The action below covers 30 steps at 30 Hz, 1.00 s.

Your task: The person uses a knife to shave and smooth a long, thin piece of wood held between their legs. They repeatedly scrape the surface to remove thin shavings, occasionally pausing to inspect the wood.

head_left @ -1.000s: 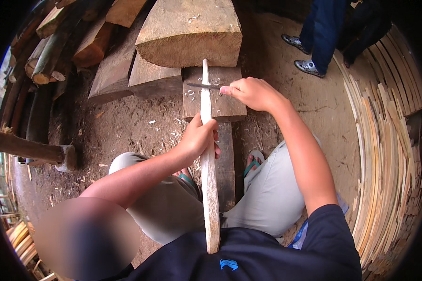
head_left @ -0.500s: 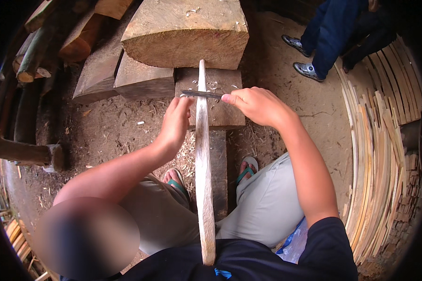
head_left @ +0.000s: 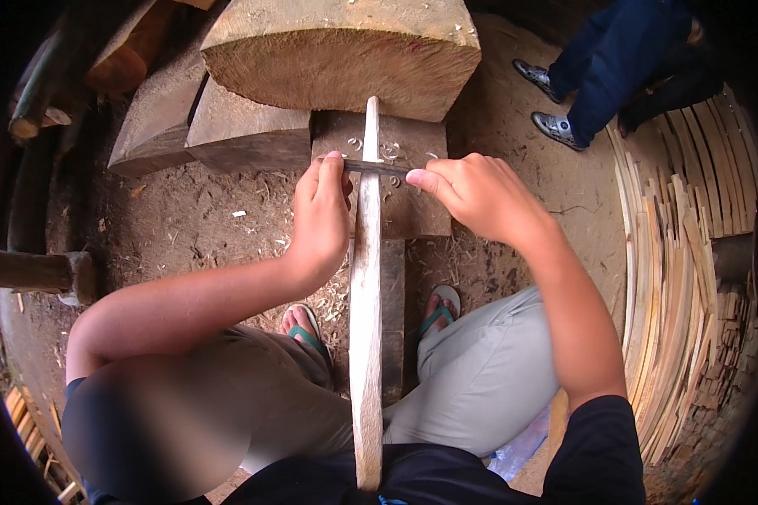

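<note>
A long pale wooden stick, tapered toward its far tip, runs from my torso to the wooden blocks ahead. Across its far part lies a narrow dark drawknife, its blade resting on the wood. My left hand is closed on the left end, thumb on top. My right hand grips the other end, thumb pressed along it. Both ends of the tool are hidden in my fingers. Curled shavings lie beside the blade on a low wooden block under the stick.
A large cut log stands just beyond the stick's tip, with more blocks to its left. Thin wooden strips are stacked at the right. Someone in dark trousers stands at the far right. Chips litter the dirt floor.
The drawknife sits slightly nearer me along the stick. My left thumb now covers its left end, which stuck out before. The whole view has shifted a little.
</note>
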Tool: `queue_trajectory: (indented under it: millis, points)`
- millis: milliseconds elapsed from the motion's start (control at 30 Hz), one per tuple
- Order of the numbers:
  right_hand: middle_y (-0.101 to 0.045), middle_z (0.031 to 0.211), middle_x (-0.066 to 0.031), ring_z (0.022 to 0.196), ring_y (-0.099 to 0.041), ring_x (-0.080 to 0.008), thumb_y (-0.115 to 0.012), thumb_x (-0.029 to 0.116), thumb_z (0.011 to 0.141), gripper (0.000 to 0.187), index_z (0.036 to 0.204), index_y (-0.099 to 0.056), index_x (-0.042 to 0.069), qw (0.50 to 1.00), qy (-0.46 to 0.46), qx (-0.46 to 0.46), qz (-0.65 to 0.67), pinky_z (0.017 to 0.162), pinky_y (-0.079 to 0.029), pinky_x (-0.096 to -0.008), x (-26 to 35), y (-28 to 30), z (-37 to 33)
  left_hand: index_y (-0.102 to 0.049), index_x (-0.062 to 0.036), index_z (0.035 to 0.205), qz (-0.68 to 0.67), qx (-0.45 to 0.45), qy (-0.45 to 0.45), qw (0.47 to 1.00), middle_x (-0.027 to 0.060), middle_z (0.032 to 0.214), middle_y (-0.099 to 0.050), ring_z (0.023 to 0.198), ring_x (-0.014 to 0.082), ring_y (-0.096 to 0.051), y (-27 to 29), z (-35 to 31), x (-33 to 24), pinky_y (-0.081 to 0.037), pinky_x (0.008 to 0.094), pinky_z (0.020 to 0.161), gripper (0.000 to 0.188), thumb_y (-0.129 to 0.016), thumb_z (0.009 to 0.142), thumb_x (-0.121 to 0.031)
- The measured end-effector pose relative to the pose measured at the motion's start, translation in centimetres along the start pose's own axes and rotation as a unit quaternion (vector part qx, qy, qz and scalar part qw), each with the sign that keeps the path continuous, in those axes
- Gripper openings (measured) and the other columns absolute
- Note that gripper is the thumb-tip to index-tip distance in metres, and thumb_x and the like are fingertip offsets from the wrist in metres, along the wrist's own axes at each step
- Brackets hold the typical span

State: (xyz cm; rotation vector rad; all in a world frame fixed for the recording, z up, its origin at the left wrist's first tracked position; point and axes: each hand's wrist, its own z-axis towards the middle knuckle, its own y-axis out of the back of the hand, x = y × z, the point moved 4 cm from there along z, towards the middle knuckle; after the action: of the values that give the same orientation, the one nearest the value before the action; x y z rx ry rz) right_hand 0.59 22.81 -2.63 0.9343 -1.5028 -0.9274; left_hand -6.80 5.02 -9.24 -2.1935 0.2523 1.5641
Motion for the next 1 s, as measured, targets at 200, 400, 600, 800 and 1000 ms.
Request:
queue_trajectory:
  millis: [200, 400, 600, 800, 1000]
  points:
    - [-0.056, 0.063, -0.0218, 0.063, -0.056, -0.0431, -0.053, 0.041, 0.100, 0.047, 0.077, -0.062, 0.002, 1.000, 0.021, -0.002, 0.002, 0.058, -0.044, -0.0464, -0.2, -0.4, 0.3, -0.050, -0.0106, 0.087, 0.045, -0.023, -0.030, 0.998, -0.0035, 0.078, -0.046, 0.069, 0.0072, -0.039, -0.2, -0.4, 0.6, -0.035, 0.0257, 0.064, 0.029, -0.046, 0.105, -0.032]
    - [-0.061, 0.064, -0.0226, 0.064, -0.061, -0.0448, -0.053, 0.044, 0.099, 0.050, 0.074, -0.066, 0.002, 0.998, 0.005, -0.055, -0.020, 0.059, -0.048, -0.0503, 0.3, -0.4, 1.3, -0.051, -0.0133, 0.085, 0.074, -0.021, -0.079, 0.994, -0.0051, 0.069, -0.042, 0.061, 0.0068, -0.037, 0.0, 1.8, -0.3, -0.032, 0.0262, 0.055, 0.026, -0.048, 0.104, -0.031]
    - [-0.061, 0.066, -0.0240, 0.068, -0.061, -0.0456, -0.052, 0.043, 0.100, 0.053, 0.071, -0.066, 0.001, 0.999, -0.023, 0.025, -0.025, 0.060, -0.049, -0.0498, 0.6, -0.3, 0.3, -0.051, -0.0116, 0.086, 0.083, -0.025, -0.034, 0.996, -0.0030, 0.075, -0.044, 0.064, 0.0069, -0.038, -0.5, -0.7, -0.9, -0.034, 0.0248, 0.058, 0.026, -0.047, 0.104, -0.030]
    - [-0.061, 0.067, -0.0238, 0.067, -0.062, -0.0449, -0.051, 0.044, 0.100, 0.054, 0.071, -0.065, 0.001, 0.999, -0.015, -0.052, -0.004, 0.060, -0.049, -0.0503, 0.5, -0.4, 1.1, -0.049, -0.0142, 0.084, 0.072, -0.031, -0.045, 0.996, -0.0054, 0.073, -0.042, 0.063, 0.0064, -0.038, -0.4, 1.8, -0.7, -0.031, 0.0256, 0.058, 0.025, -0.049, 0.101, -0.032]
    - [-0.062, 0.067, -0.0232, 0.067, -0.062, -0.0448, -0.051, 0.045, 0.100, 0.054, 0.072, -0.067, 0.002, 0.999, -0.031, -0.008, -0.014, 0.061, -0.050, -0.0497, 0.9, 0.1, 0.2, -0.048, -0.0155, 0.083, 0.059, -0.031, 0.007, 0.998, -0.0066, 0.072, -0.041, 0.062, 0.0061, -0.036, -0.7, 0.1, -1.2, -0.028, 0.0256, 0.057, 0.025, -0.049, 0.101, -0.033]
